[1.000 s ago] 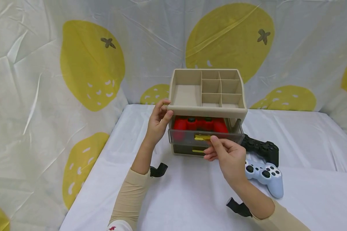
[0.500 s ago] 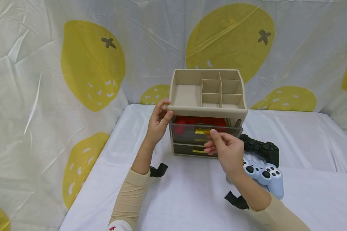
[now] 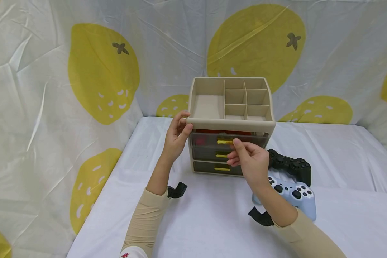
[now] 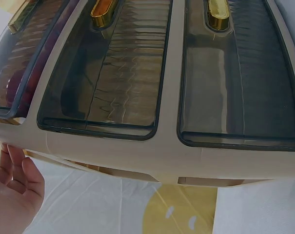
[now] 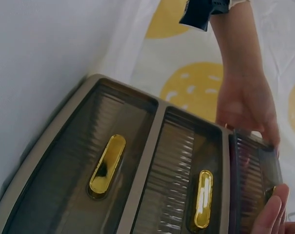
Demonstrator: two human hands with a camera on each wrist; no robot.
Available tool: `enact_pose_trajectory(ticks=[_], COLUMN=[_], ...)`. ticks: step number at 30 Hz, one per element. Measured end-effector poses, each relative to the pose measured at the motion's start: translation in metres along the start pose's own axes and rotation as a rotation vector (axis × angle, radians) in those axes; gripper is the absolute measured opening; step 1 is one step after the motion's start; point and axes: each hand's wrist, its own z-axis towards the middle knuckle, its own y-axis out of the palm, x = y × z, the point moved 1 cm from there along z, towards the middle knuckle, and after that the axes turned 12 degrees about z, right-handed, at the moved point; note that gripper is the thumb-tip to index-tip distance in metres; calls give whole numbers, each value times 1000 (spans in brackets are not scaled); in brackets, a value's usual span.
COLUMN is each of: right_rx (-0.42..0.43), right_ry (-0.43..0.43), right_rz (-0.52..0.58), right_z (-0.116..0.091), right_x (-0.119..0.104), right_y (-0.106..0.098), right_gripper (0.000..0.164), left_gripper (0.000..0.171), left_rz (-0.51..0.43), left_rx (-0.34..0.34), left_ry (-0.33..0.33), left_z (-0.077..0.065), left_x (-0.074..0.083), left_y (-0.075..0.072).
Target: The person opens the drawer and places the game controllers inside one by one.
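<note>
A beige desk organizer [image 3: 230,124] with three smoky clear drawers stands on the white cloth. My left hand [image 3: 176,138] holds its upper left corner, thumb on the front and fingers at the side and rim. With thumb and fingers, my right hand [image 3: 253,161] pinches the gold handle [image 3: 224,142] of the top drawer [image 3: 206,139]. This drawer sticks out slightly, with a strip of the red game controller [image 3: 220,131] showing over its front. In the left wrist view, the middle drawer [image 4: 132,87] and bottom drawer [image 4: 206,97] sit flush in the frame.
A black game controller [image 3: 290,165] and a light blue game controller [image 3: 304,204] lie right of the organizer, the blue one partly behind my right wrist. Black straps [image 3: 177,190] hang at both wrists. A lemon-print cloth [image 3: 167,53] hangs behind.
My right hand has pushed the top drawer inward, away from me, from well out to nearly in. The red controller has gone mostly out of sight. My left hand has stayed at the corner.
</note>
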Motion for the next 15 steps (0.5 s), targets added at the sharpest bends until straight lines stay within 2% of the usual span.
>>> enact_pose_trajectory(ticks=[15], right_rx=[9], right_ry=[-6], right_rz=[2], right_z=[9], right_x=[3], right_y=[2], right_gripper=[31], left_gripper=[63], left_rz=[8], left_rx=[-4], left_ry=[6], left_z=[0], left_x=[-1], left_y=[0])
